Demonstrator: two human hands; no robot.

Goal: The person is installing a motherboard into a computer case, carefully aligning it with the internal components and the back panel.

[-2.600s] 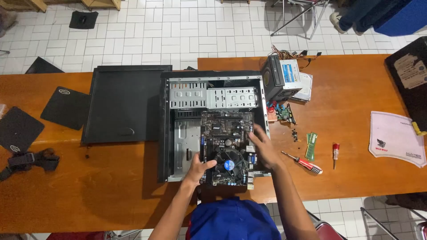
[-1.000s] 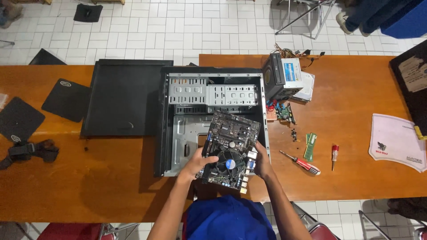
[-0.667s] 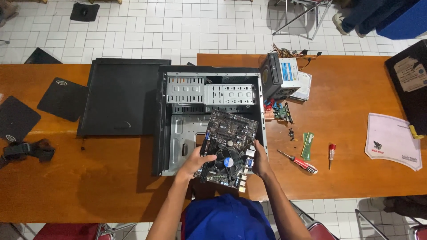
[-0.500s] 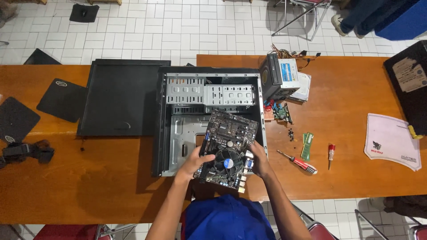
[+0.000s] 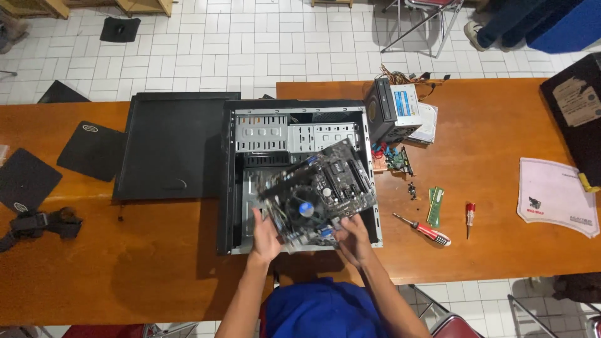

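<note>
Head view: motherboard (image 5: 319,194) tilted, lifted above open PC case (image 5: 294,125) lying flat on counter (image 5: 156,275). Left hand (image 5: 266,238) fingers clamped on board's near-left edge; right hand (image 5: 354,238) fingers closed round near-right edge. Risk, prob.: board corner could snag case frame or slip w/ edge-only grip, bending components. Red screwdriver (image 5: 422,230) & RAM sticks (image 5: 436,205) well apart, right.
</note>
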